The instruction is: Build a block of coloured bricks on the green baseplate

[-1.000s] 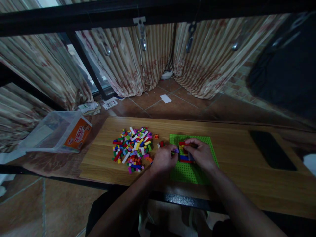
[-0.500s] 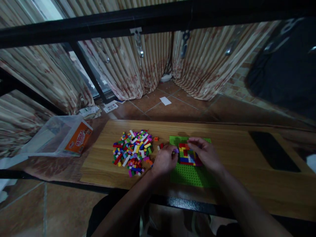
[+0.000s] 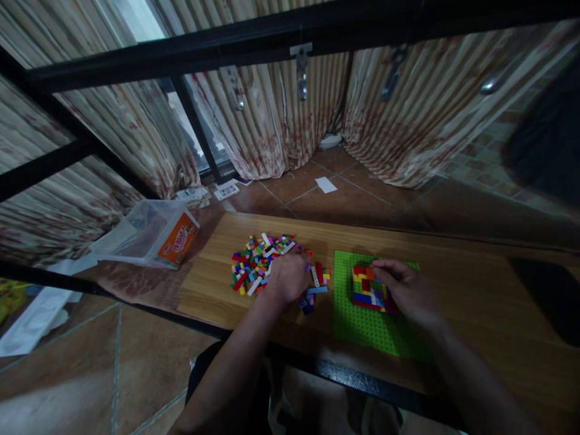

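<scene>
A heap of small coloured bricks (image 3: 254, 260) lies on the wooden table (image 3: 453, 290). My left hand (image 3: 284, 278) rests on the right side of that heap, fingers curled down into the bricks; what they hold, if anything, is hidden. To its right lies a green baseplate (image 3: 362, 323) with a low multicoloured brick block (image 3: 366, 289) built on it. My right hand (image 3: 405, 289) sits against the right side of the block, fingers bent and touching its top edge. A few loose bricks (image 3: 317, 278) lie between the heap and the plate.
A clear plastic tub with an orange label (image 3: 156, 232) lies tipped at the table's left end. A dark flat object (image 3: 548, 290) sits at the far right. Black metal bars (image 3: 272, 42) cross overhead. Curtains and a tiled floor with papers lie beyond.
My left hand left the baseplate and moved left onto the brick heap. My right hand stayed by the built block. The camera swung left.
</scene>
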The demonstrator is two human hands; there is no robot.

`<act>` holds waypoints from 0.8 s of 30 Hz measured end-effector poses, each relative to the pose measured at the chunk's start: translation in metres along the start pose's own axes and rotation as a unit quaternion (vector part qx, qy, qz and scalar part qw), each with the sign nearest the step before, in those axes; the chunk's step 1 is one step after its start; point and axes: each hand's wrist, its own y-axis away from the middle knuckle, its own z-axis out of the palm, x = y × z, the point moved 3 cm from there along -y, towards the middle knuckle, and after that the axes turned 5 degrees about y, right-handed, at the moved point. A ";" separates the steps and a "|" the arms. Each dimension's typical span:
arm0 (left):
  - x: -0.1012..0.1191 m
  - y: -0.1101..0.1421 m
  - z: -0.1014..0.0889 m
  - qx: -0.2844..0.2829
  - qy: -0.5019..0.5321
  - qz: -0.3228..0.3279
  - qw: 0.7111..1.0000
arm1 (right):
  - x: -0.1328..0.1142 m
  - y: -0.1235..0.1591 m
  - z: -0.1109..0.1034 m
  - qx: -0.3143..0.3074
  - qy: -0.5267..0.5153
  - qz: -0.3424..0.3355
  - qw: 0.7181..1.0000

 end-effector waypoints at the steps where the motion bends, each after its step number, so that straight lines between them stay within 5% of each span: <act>1: 0.001 0.001 0.002 -0.010 0.003 0.013 1.000 | 0.000 0.000 -0.001 -0.003 0.010 0.003 1.000; 6: -0.001 0.002 -0.001 -0.002 0.036 0.029 0.999 | 0.007 -0.002 -0.003 -0.010 0.056 0.036 0.998; 12: -0.031 -0.007 -0.020 0.140 0.008 -0.070 0.988 | 0.001 -0.001 -0.004 -0.006 0.055 0.043 0.998; 24: -0.033 -0.021 -0.006 0.102 -0.053 -0.112 0.987 | 0.001 -0.001 -0.004 -0.020 0.065 0.035 0.997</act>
